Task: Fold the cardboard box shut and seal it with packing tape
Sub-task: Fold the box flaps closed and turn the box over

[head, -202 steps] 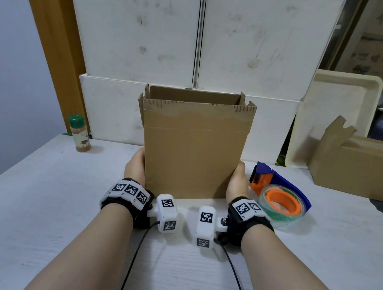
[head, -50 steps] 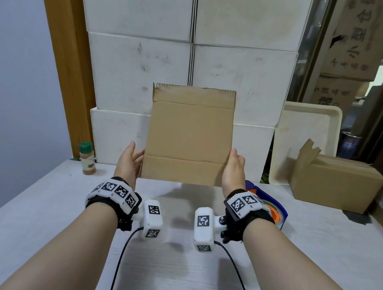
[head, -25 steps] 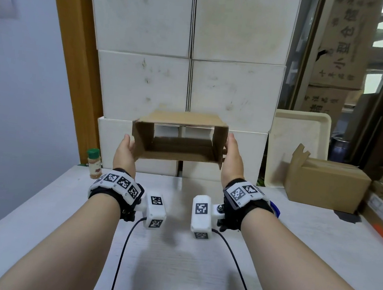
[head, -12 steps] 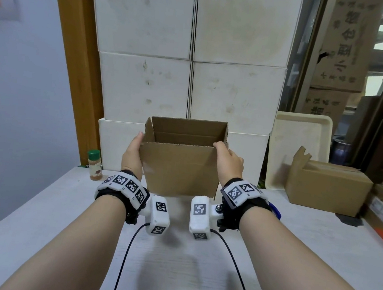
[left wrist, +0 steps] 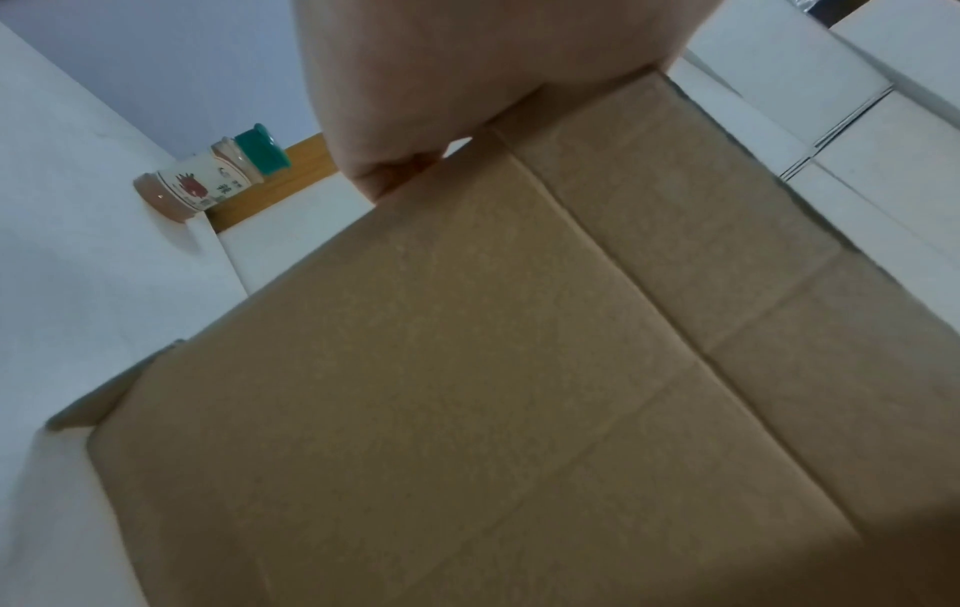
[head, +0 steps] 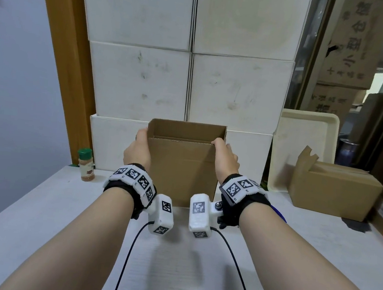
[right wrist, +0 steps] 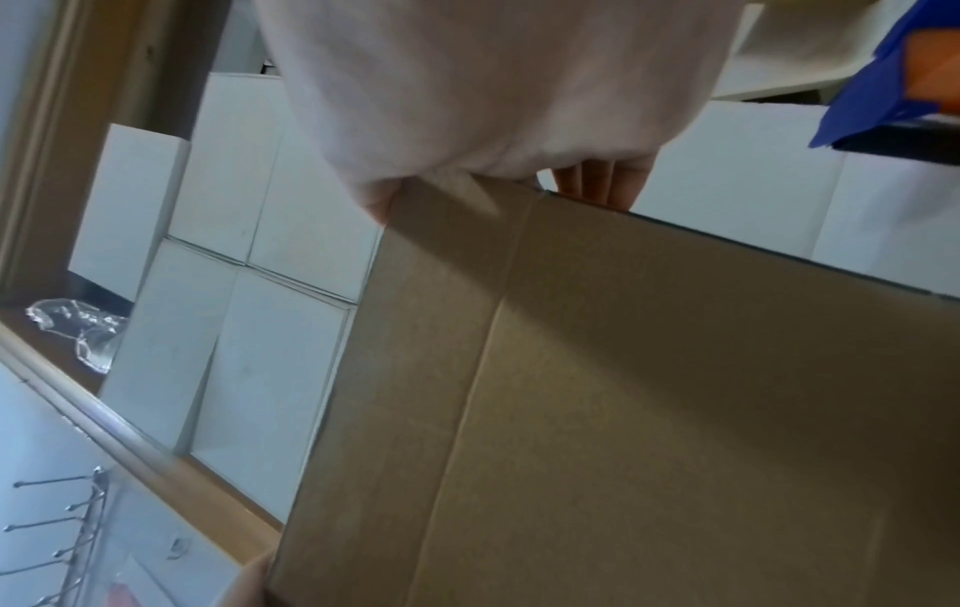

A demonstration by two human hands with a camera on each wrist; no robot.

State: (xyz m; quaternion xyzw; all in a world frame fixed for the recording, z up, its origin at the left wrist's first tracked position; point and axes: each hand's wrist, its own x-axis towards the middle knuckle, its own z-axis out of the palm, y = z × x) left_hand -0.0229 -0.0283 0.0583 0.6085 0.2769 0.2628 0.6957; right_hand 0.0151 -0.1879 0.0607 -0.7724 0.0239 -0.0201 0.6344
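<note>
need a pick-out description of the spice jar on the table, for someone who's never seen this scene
Start at the stack of white boxes behind the white table, then go to the wooden post on their left. At its foot, on the table's far left corner, stands the spice jar, left of the open cardboard box in the hands. It is the only small upright container there: green cap, brownish contents, pale label.

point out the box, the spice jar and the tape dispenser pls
box (head: 181, 165): head view, on its near front wall.
spice jar (head: 85, 167): head view, on its label, below the green cap.
tape dispenser (right wrist: 883, 82): right wrist view, on its blue body at the upper right edge.
</note>
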